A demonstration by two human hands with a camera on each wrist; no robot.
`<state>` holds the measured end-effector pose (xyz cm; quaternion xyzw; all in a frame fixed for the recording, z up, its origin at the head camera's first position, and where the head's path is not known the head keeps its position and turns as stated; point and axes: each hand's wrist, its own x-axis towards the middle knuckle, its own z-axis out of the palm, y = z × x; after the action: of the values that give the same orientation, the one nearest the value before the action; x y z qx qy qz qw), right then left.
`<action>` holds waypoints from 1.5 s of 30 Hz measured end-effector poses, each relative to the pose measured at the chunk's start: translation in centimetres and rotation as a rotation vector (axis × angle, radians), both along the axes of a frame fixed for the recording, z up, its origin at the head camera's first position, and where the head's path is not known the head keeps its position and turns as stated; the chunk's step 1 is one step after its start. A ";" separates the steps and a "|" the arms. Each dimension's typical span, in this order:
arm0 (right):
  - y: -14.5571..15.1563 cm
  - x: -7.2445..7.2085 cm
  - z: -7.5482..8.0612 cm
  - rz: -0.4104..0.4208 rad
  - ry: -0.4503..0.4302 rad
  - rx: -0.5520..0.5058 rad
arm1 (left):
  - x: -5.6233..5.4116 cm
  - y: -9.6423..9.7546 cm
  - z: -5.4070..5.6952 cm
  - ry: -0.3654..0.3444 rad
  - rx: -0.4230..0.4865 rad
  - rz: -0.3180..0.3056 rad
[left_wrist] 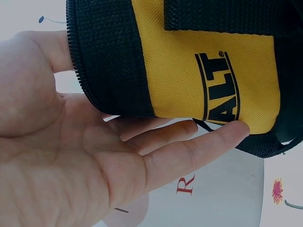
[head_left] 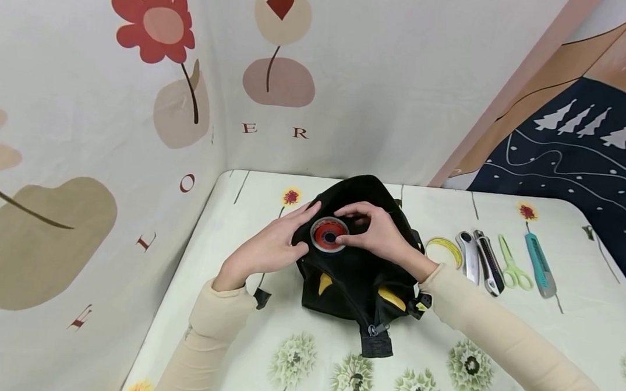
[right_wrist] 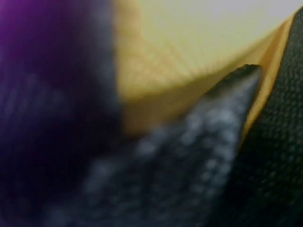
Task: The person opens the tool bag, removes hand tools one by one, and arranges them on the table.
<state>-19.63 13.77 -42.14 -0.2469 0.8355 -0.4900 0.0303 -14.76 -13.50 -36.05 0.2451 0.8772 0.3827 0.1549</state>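
A black tool bag [head_left: 340,290] with yellow patches stands on the table, and its yellow side panel [left_wrist: 170,75] carries black lettering in the left wrist view. A round roll of tape [head_left: 322,226] with a red core and grey rim is over the bag's dark mouth. My right hand [head_left: 376,233] pinches the roll's right edge between thumb and finger. At the bag's left edge is my left hand [head_left: 269,240], with its fingers extended along the outer side and its thumb at the zippered rim. The right wrist view is filled with blurred black and yellow fabric [right_wrist: 165,61].
To the right of the bag lie a yellow ring-shaped roll [head_left: 454,251], a silver utility knife [head_left: 468,255], a black-and-silver utility knife [head_left: 488,262], green scissors [head_left: 513,265] and a teal cutter [head_left: 541,265]. Patterned cloth walls rise behind the table and on its left.
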 end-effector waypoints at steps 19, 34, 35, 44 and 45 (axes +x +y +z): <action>0.1 -1.3 -2.7 0.022 0.054 0.080 | 0.1 0.0 -0.1 -0.014 -0.002 0.005; 0.1 -2.4 -4.5 0.048 -0.008 0.136 | 0.0 0.1 -0.2 -0.024 0.004 0.003; 0.1 -2.4 -4.6 0.052 -0.010 0.134 | -0.1 0.1 -0.2 -0.025 0.004 0.001; -0.2 -2.9 -5.3 0.100 -0.003 0.127 | -0.1 0.0 -0.1 -0.032 -0.007 0.008; -0.3 -3.0 -5.4 0.108 -0.003 0.127 | -0.1 0.0 -0.1 -0.036 -0.007 0.009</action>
<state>-22.63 13.49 -47.51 -0.2887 0.8502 -0.4341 0.0737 -14.87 -13.51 -36.14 0.2339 0.8767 0.3846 0.1698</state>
